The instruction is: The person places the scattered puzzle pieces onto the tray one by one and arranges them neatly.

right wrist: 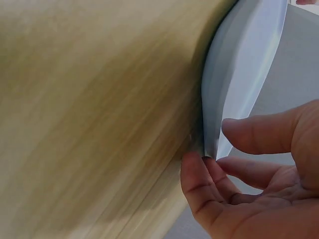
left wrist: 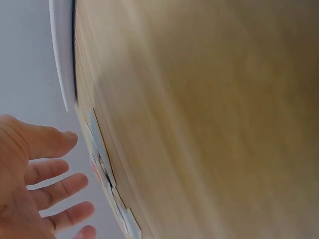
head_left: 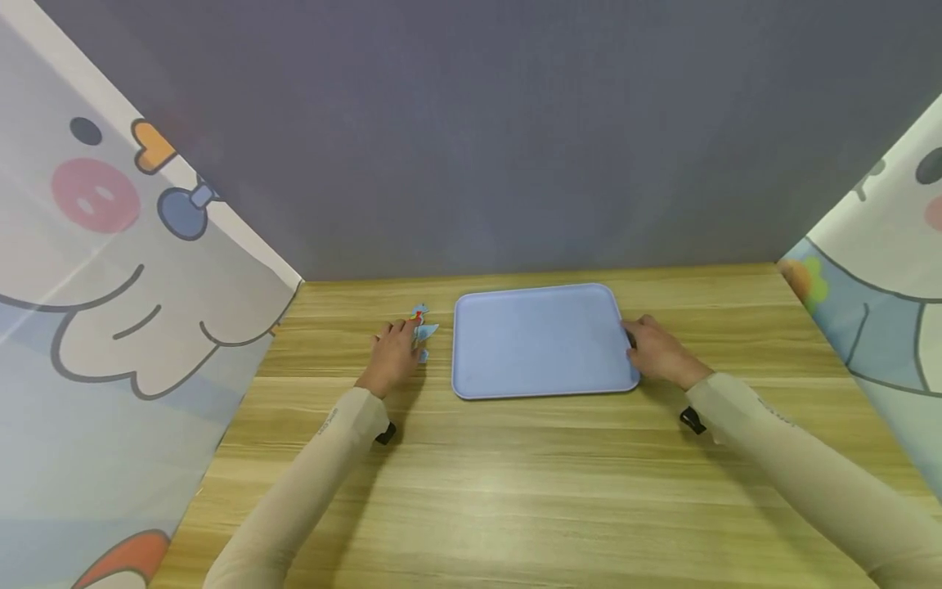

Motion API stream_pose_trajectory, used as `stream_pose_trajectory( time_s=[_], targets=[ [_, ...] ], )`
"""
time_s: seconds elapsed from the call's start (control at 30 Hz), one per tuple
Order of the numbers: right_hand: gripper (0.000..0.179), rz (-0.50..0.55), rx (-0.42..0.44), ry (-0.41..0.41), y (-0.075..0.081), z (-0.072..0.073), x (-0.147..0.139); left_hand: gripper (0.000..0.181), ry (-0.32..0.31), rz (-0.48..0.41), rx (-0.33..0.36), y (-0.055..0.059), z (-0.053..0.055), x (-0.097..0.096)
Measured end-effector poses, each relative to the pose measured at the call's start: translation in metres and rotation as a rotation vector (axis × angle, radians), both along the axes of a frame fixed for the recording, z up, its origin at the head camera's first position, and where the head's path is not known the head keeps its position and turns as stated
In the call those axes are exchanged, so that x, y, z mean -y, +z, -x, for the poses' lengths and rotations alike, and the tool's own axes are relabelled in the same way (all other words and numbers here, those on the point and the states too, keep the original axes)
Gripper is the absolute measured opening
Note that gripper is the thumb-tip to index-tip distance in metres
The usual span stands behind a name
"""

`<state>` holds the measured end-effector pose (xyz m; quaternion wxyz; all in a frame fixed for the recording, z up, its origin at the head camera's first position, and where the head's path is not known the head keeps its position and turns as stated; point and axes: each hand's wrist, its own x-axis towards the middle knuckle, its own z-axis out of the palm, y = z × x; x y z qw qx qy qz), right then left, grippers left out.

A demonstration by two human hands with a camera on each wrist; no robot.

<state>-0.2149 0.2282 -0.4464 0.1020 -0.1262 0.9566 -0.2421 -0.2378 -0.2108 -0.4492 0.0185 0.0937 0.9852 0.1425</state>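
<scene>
A light blue rectangular tray (head_left: 540, 343) lies on the wooden table. At its right edge is my right hand (head_left: 658, 353); in the right wrist view the thumb (right wrist: 259, 134) is at the rim and the fingers (right wrist: 199, 184) curl beneath the edge, pinching it. To the left of the tray, several thin flat pieces (head_left: 425, 331) in pale blue with a printed red detail lie together. My left hand (head_left: 395, 356) hovers over them and hides some. In the left wrist view its relaxed, spread fingers (left wrist: 62, 191) show beside the pieces (left wrist: 107, 164), holding nothing.
The wooden table (head_left: 515, 474) extends in front of the tray and to both sides. A plain grey wall (head_left: 515, 147) closes off the back. Panels with cartoon prints (head_left: 132, 245) stand on the left and right.
</scene>
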Motion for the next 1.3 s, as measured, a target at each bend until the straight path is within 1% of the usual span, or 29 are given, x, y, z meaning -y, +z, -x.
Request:
stream_pose_trajectory(
  time_s=[0.13, 0.33, 0.43, 0.5, 0.7, 0.93, 1.03, 1.13, 1.3],
  targets=[
    [0.054, -0.002, -0.007, -0.002, 0.0, -0.001, 0.0, 0.047, 0.01, -0.019, 0.004, -0.003, 0.005, 0.006],
    [0.055, 0.01, -0.001, -0.011, -0.003, -0.003, 0.001, 0.053, 0.074, -0.048, 0.05, -0.005, 0.012, 0.016],
    [0.055, 0.02, 0.009, -0.018, -0.004, -0.003, 0.001, 0.054, 0.079, -0.066, 0.065, -0.005, 0.017, 0.02],
    [0.055, 0.024, 0.01, -0.022, -0.005, -0.003, 0.001, 0.054, 0.076, -0.072, 0.06, -0.005, 0.021, 0.021],
    [0.054, 0.032, 0.003, -0.023, -0.01, -0.003, 0.002, 0.05, 0.077, -0.032, 0.031, -0.006, 0.032, 0.022],
    [0.055, 0.035, -0.014, -0.019, -0.014, -0.003, 0.002, 0.044, 0.038, 0.007, 0.019, -0.005, 0.042, 0.018],
    [0.055, 0.033, -0.018, -0.019, -0.015, -0.004, 0.002, 0.04, 0.037, 0.026, 0.032, -0.002, 0.046, 0.015],
    [0.055, 0.033, -0.02, -0.019, -0.015, -0.004, 0.002, 0.034, 0.037, 0.044, 0.061, -0.001, 0.049, 0.013],
    [0.054, 0.029, -0.02, -0.025, -0.016, -0.004, 0.002, 0.029, 0.043, 0.067, 0.099, -0.001, 0.055, 0.01]
  ],
)
